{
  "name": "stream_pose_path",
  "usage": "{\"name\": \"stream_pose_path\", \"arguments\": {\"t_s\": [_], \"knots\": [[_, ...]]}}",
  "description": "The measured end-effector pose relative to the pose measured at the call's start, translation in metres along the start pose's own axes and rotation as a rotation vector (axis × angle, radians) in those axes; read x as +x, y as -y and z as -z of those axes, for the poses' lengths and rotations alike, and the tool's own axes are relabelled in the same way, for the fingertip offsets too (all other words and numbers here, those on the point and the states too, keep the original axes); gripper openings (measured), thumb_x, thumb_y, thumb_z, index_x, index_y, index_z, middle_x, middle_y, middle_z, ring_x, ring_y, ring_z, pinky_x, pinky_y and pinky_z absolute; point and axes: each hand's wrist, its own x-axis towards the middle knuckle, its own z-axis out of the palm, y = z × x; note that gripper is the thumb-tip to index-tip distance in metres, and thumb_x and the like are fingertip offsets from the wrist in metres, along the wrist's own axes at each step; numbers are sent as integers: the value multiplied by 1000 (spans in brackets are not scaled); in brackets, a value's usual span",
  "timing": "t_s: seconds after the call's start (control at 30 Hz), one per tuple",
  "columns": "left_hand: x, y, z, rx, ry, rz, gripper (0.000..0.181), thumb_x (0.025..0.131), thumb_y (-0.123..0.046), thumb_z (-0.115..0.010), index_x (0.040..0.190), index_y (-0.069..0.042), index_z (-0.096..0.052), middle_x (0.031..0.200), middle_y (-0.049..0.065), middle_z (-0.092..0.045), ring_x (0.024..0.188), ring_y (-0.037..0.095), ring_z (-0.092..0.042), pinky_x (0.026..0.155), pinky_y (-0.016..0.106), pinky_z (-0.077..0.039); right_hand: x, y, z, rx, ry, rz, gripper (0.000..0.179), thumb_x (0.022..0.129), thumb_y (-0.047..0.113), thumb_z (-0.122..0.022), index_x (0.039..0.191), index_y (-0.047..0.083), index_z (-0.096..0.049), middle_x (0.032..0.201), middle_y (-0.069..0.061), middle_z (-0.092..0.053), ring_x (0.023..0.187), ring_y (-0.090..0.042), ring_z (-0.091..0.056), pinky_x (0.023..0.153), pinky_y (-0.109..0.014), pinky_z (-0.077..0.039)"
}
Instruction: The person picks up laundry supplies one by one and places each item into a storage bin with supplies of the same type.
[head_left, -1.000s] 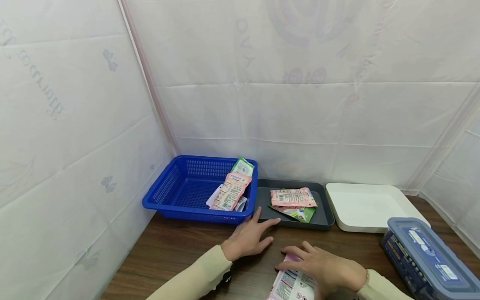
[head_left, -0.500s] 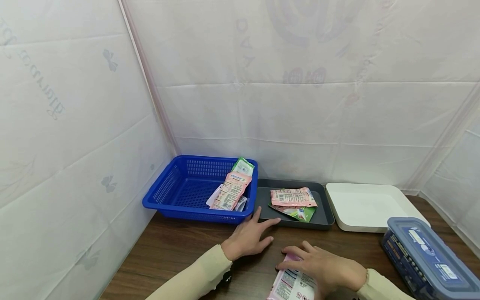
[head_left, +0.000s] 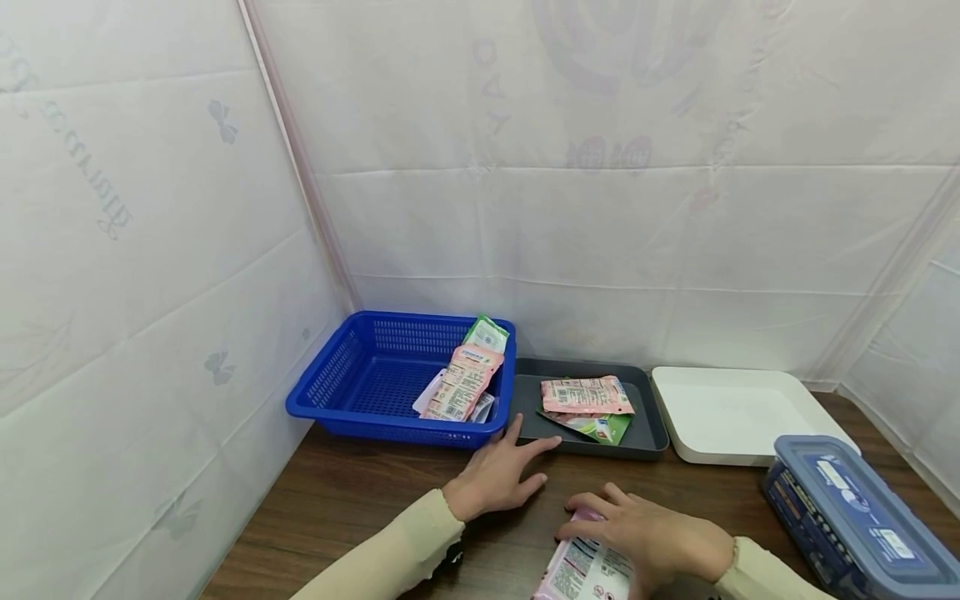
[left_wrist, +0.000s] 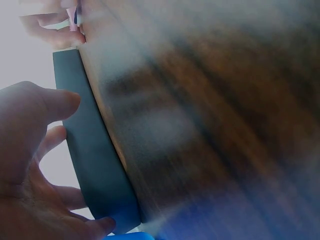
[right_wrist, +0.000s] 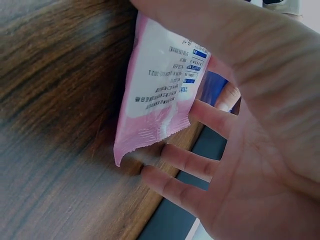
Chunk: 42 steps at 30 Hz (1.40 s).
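Note:
My left hand (head_left: 497,477) is spread, with its fingertips resting at the near left corner of the dark grey tray (head_left: 651,425), next to the blue basket (head_left: 397,427). In the left wrist view, its straight fingers (left_wrist: 60,195) lie along the tray's wall. My right hand (head_left: 648,533) holds a pink-and-white packet (head_left: 588,575) over the wooden table, its thumb and fingers at opposite edges. Close up in the right wrist view, the packet (right_wrist: 160,85) shows printed text and a crimped pink end. A pink packet (head_left: 585,394) lies on a green one (head_left: 607,429) in the grey tray.
Inside the basket's right side lean a pink packet (head_left: 463,383), a green-and-white one (head_left: 487,335) and other pieces. A white tray (head_left: 727,408) stands right of the grey tray. A blue lidded box (head_left: 862,517) sits at the right. White sheeting (head_left: 600,233) encloses the table.

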Motion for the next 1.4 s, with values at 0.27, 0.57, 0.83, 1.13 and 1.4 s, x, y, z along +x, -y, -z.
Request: {"name": "stream_pose_path", "arguments": {"t_s": [0.27, 0.57, 0.83, 1.13, 1.4], "knots": [[0, 0, 0, 1, -9, -12, 54, 102, -33, -64, 154, -37, -49, 157, 35, -34, 125, 54, -56, 81, 49, -60, 1, -2, 2, -23, -47, 49, 88, 73, 76, -76, 148, 40, -47, 146, 8, -47, 123, -17, -45, 97, -44, -51], [0, 1, -1, -6, -10, -9, 54, 102, -33, -64, 153, -37, -49, 157, 35, -34, 126, 54, -55, 81, 50, -60, 2, -3, 5, 35, -33, 41, 87, 72, 70, -81, 145, 33, -53, 140, 12, -50, 120, -11, -46, 98, -39, -52], [0, 1, -1, -7, -3, 0, 54, 102, -34, -63, 154, -38, -47, 158, 34, -33, 129, 54, -52, 89, 54, -57, 1, -4, 8, 34, -38, 30, 83, 71, 68, -84, 141, 33, -56, 136, 12, -52, 114, -8, -46, 93, -35, -52], [0, 2, -2, -10, -6, -9, 54, 102, -34, -64, 153, -37, -49, 158, 34, -34, 129, 54, -53, 87, 54, -58, 1, -2, 7, 17, -57, 8, 76, 71, 56, -90, 138, 33, -59, 134, 13, -52, 114, -8, -46, 91, -34, -52], [0, 1, 0, -13, -3, -4, 54, 102, -34, -63, 154, -37, -48, 158, 34, -33, 129, 53, -53, 90, 55, -57, -2, 0, 11, 5, -70, -21, 75, 71, 58, -89, 136, 31, -62, 132, 12, -53, 113, -9, -46, 90, -36, -52]]}}
